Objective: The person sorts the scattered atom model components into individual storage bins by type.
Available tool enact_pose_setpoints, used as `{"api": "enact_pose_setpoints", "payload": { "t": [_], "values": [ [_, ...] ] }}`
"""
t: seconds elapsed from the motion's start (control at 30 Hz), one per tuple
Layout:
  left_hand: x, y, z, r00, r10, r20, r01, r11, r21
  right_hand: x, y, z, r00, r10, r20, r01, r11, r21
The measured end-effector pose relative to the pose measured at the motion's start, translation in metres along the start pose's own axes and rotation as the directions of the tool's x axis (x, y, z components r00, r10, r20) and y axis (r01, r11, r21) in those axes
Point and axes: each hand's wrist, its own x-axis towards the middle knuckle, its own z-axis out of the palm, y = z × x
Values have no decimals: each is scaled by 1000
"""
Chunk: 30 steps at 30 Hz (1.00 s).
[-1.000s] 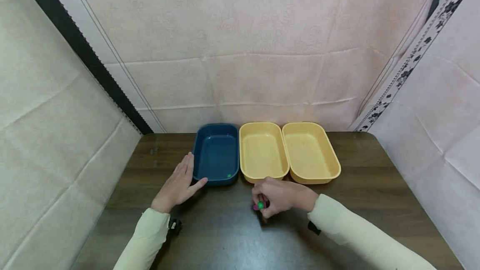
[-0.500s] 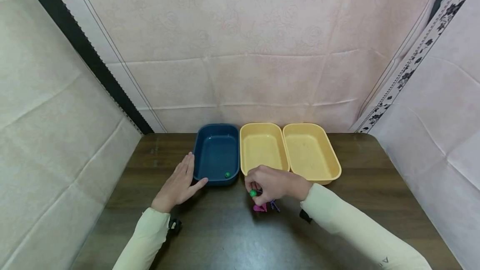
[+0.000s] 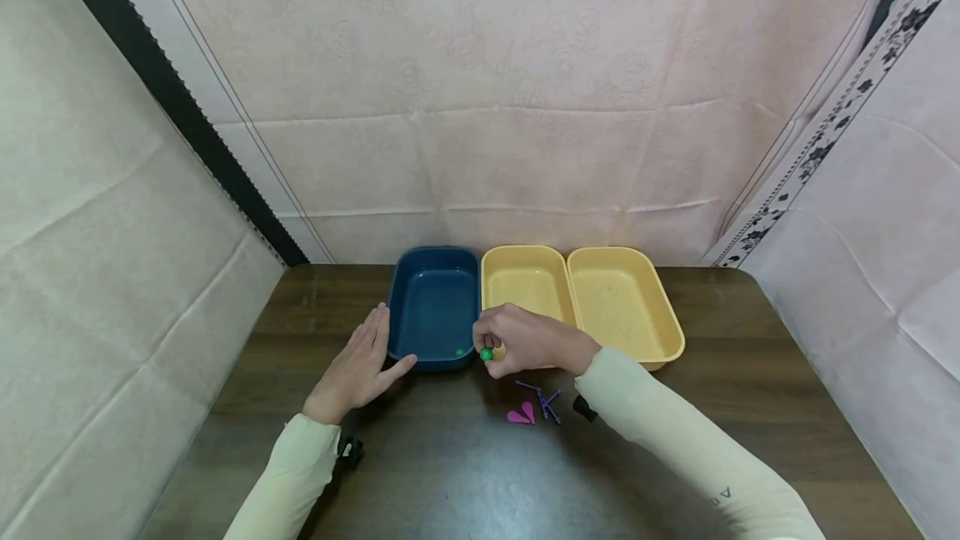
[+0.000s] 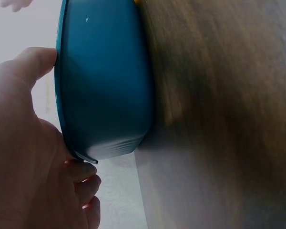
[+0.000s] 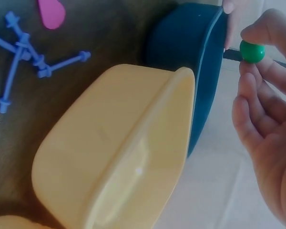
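Observation:
My right hand (image 3: 528,340) pinches a small green ball (image 5: 252,51) between thumb and forefinger, just in front of the middle yellow tray (image 3: 525,277) near the blue tray's corner. My left hand (image 3: 351,375) rests along the blue tray (image 3: 433,307), fingers straight on its left side and thumb on the front rim. Another green ball (image 3: 459,352) shows inside the blue tray, at its front right. Pink teardrop-shaped pieces (image 3: 517,417) and purple stick-shaped pieces (image 5: 21,47) lie on the table below my right hand.
A second yellow tray (image 3: 624,302) stands at the right end of the row, against the middle one. Behind the wooden table (image 3: 420,473) hangs a pale cloth (image 3: 487,157), with more cloth along both sides.
My right hand has moved left and forward with the green ball, from over the pink pieces towards the blue tray. The pink and purple pieces are now uncovered. The left hand stays put.

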Motion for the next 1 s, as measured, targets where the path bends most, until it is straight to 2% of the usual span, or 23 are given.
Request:
{"api": "enact_pose_setpoints", "payload": {
  "t": [0.5, 1.0],
  "values": [
    [-1, 0, -2, 1000, -10, 10, 10, 1000, -1, 33, 12, 6, 999, 8, -38, -8, 1000, -10],
    [1, 1, 0, 1000, -19, 6, 19, 1000, -4, 54, 36, 16, 992, 110, -55, -112, 993, -29]
  ]
}}
